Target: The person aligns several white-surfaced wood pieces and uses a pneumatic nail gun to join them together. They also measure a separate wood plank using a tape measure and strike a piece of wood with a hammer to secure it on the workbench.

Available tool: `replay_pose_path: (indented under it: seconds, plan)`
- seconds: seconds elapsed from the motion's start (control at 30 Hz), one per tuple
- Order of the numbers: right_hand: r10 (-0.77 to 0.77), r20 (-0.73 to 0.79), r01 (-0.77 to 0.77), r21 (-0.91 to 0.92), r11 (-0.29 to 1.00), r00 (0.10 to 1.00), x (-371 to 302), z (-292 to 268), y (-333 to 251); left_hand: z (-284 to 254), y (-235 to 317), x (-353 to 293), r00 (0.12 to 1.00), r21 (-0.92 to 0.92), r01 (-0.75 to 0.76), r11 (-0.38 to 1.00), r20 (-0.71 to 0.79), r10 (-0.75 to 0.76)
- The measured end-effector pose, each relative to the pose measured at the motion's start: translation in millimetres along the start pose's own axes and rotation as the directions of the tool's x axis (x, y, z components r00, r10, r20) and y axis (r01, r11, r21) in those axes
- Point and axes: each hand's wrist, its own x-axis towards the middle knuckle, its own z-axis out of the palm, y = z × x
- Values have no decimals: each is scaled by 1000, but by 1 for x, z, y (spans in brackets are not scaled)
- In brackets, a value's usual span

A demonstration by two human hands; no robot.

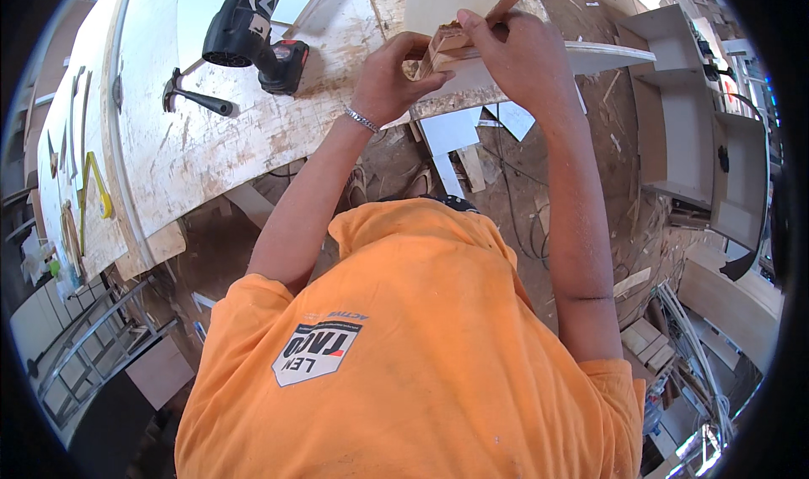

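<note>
Both hands are at the near edge of the workbench, on a narrow wooden strip [445, 48] with a rough end and what looks like another layer of wood against it. My left hand [389, 79] is closed around the strip's left end, thumb below and fingers behind. From the right, my right hand [527, 58] grips the wood with its thumb on top; its other fingers are partly hidden. A pale flat board [434, 3] stands just beyond the strip, and a white-edged panel [608, 55] juts out to the right under my right wrist.
On the worn, stained workbench [160, 171] left of my hands are a black cordless drill [242, 28] and a claw hammer [200, 98]. A yellow tool [103, 199] lies farther left. Offcuts [451, 133] and cables litter the floor below; open cabinet boxes [678, 133] stand at right.
</note>
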Motion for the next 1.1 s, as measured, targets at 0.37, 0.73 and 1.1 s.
replay_pose_path:
  seconds: [0.37, 0.73, 1.1]
  plan:
    - [-29, 19, 30, -37, 999, 999, 2, -2, 0, -1, 8, -2, 1000, 77, 7, 997, -30, -5]
    - [-40, 6, 40, -22, 999, 999, -1, -4, -4, -4, 18, 0, 1000, 143, 22, 990, 7, -23]
    - [-46, 20, 46, 1, 999, 999, -2, -6, -1, -2, 20, -1, 999, 133, 41, 990, 18, -44]
